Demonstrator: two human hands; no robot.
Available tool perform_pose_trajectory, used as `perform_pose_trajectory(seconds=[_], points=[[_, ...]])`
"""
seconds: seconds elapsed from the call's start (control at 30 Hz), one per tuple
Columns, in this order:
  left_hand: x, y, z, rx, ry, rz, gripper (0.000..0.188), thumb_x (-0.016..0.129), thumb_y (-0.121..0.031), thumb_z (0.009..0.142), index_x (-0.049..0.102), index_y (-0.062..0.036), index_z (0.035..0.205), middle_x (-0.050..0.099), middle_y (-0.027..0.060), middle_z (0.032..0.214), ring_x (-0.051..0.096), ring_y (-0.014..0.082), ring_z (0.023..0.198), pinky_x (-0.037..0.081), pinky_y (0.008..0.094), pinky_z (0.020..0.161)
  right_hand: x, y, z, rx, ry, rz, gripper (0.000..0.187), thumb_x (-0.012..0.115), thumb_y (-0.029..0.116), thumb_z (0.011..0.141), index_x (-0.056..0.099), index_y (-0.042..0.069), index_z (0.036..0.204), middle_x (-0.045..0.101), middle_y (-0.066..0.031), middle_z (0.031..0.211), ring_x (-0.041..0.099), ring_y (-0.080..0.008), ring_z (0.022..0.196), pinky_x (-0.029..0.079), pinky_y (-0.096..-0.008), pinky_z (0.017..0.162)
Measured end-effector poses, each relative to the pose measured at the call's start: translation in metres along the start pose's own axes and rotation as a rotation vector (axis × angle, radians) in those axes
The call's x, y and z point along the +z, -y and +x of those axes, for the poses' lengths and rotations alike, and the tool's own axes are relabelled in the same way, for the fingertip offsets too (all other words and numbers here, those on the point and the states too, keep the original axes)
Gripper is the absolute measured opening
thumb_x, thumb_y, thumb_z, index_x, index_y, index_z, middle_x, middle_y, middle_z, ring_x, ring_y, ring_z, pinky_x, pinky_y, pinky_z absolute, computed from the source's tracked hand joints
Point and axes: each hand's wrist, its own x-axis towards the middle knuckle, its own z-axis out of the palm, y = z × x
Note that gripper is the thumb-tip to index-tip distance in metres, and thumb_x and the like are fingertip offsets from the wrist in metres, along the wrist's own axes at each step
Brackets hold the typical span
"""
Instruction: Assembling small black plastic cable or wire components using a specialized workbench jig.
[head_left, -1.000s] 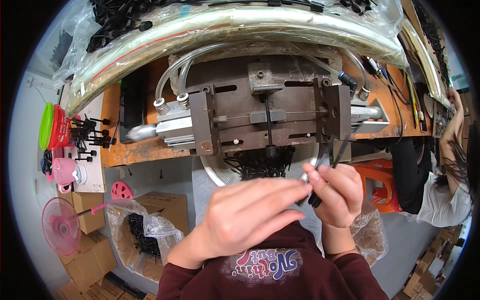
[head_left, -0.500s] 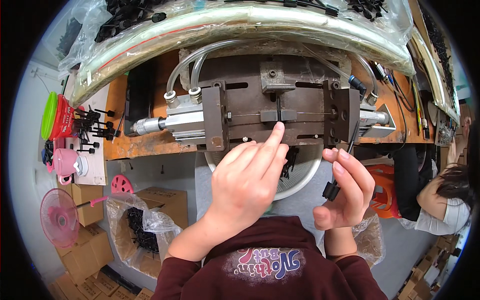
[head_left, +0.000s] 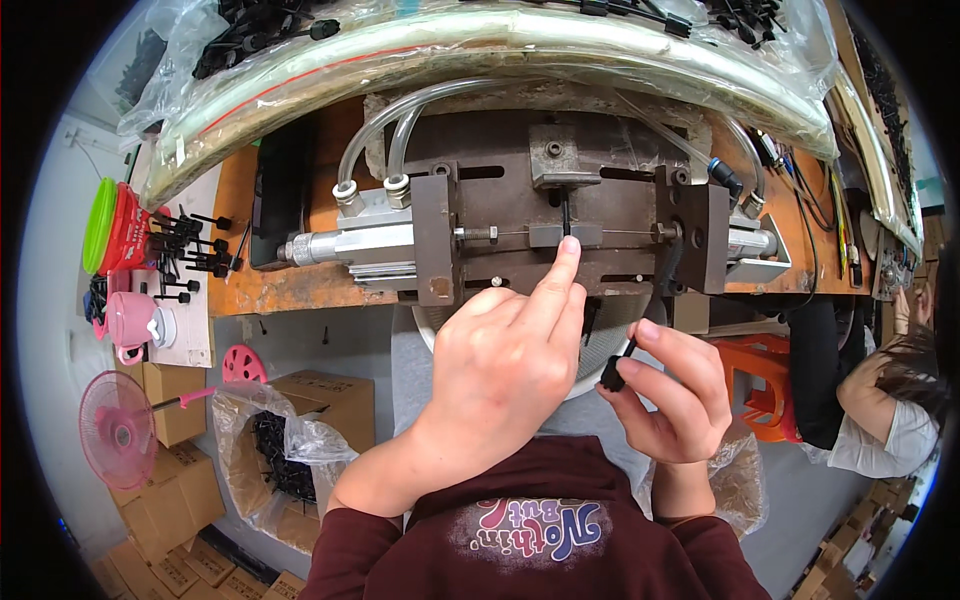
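Observation:
My left hand (head_left: 505,350) has its index finger stretched out. That fingertip rests on the near end of a thin black rod (head_left: 566,210), which lies across a small grey block (head_left: 545,236) in the middle of a dark metal fixture (head_left: 500,205). The left thumb is hidden. My right hand (head_left: 680,395) pinches a black plastic stem with a knobbed end (head_left: 613,374) between thumb and fingers, to the right of the left hand. Part of that stem is blurred. Pneumatic cylinders (head_left: 375,250) flank the block on both sides, their thin pins pointing at it.
Behind the fixture runs a plastic-wrapped roll (head_left: 480,45), with bags of black parts beyond. A white basket (head_left: 425,325) sits under the bench edge. At left are black parts (head_left: 190,245), a pink cup (head_left: 130,325) and a fan (head_left: 118,430). A co-worker's arm (head_left: 865,400) shows at right.
My right hand has shifted left, turning the black stem. The cylinder pins have moved inward toward the block from both sides. My left fingertip stays at the rod.

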Motion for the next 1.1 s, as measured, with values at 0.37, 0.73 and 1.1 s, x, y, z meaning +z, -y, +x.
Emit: perform_pose_trajectory(seconds=[0.37, 0.73, 1.1], points=[[-0.028, 0.006, -0.021, 0.021, 0.199, -0.274, 0.022, 0.077, -0.011, 0.070, 0.070, -0.0031, 0.090, 0.069, 0.0086, 0.112, 0.065, 0.0187, 0.066, 0.051, 0.0297, 0.059, 0.006, -0.003, 0.013, 0.043, 0.158, -0.053, 0.029, 0.074, -0.001, 0.071, 0.066, -0.002, 0.098, 0.065, -0.0194, 0.117, 0.069, -0.0269, 0.087, 0.056, -0.0335, 0.073], [-0.024, 0.006, -0.048, 0.014, 0.312, -0.472, 0.033, 0.076, -0.028, 0.076, 0.071, -0.0093, 0.102, 0.071, 0.0043, 0.099, 0.068, 0.0217, 0.073, 0.054, 0.0314, 0.065, 0.021, 0.003, 0.038, 0.045, 0.399, -0.348, 0.023, 0.071, 0.006, 0.075, 0.063, 0.004, 0.097, 0.064, -0.0110, 0.124, 0.055, -0.0151, 0.055, 0.046, -0.0257, 0.055], [-0.020, 0.007, -0.049, 0.082, 0.178, -0.567, 0.026, 0.078, -0.025, 0.076, 0.073, -0.0097, 0.097, 0.072, 0.0036, 0.086, 0.068, 0.0193, 0.068, 0.054, 0.0291, 0.060, -0.010, -0.002, 0.095, 0.043, 0.448, -0.164, 0.031, 0.077, 0.007, 0.071, 0.064, 0.002, 0.099, 0.069, -0.0139, 0.102, 0.069, -0.0260, 0.080, 0.055, -0.0332, 0.067]])
